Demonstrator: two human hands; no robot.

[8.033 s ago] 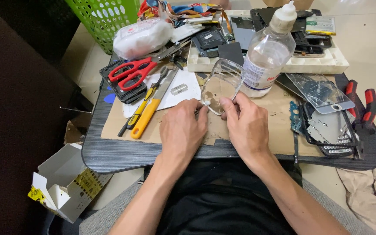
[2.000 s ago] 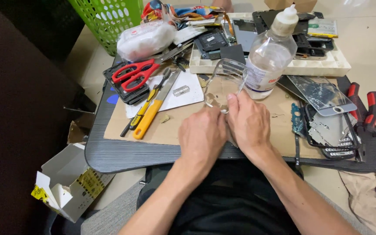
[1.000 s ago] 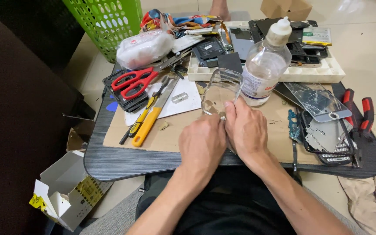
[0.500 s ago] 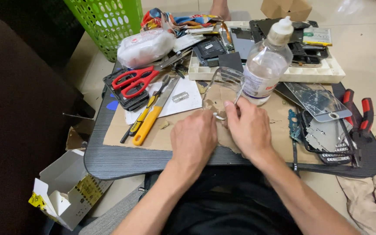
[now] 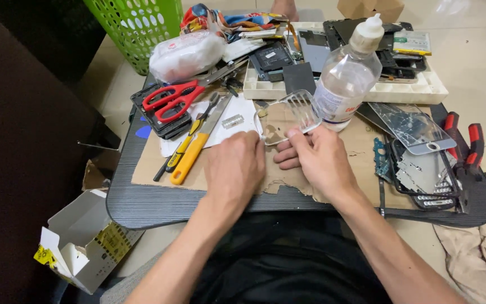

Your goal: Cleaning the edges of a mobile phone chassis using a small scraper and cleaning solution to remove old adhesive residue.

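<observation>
My right hand holds a clear, see-through phone case by its near edge, thumb on top, tilted up off the brown cardboard sheet. My left hand lies knuckles-up on the cardboard just left of the case, fingers curled; what is under them is hidden. A clear plastic bottle with a white nozzle stands right behind the case.
Red scissors, a yellow utility knife and a white paper lie at left. A white tray of phone parts is at the back. Cracked glass panels, red pliers, a green basket and an open box surround the dark table.
Both hands stayed at the case, working its near edge. My left hand has slid slightly left and down off the case, flat onto the cardboard. The case is tilted a bit further right.
</observation>
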